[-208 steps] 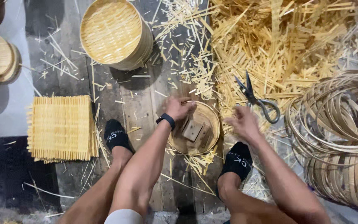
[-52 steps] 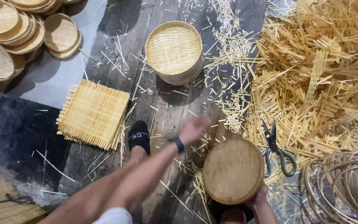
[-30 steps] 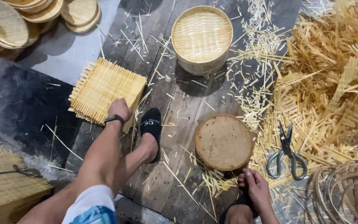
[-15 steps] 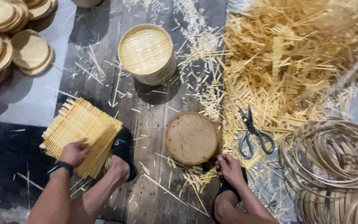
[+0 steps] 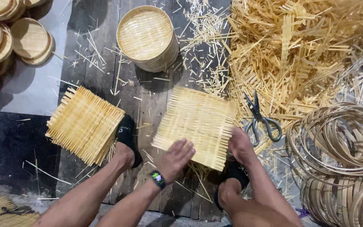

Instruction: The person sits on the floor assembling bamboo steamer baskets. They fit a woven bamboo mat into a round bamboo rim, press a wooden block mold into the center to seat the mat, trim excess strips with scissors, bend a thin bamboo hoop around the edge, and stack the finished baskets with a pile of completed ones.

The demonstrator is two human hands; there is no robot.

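Between the feet: woven bamboo mat [image 5: 196,124] | left hand [image 5: 176,157] flat on it | right hand [image 5: 240,145] at edge

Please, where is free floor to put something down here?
Free: the grey patch between the lids and mat stack; the dark floor below it. Crowded: the right side, with offcuts, scissors and hoops.

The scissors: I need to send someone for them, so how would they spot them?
Start at the big heap of bamboo strips on the right. At its lower edge, beside the right hand, lie the scissors. They are the only dark metal thing among pale bamboo.
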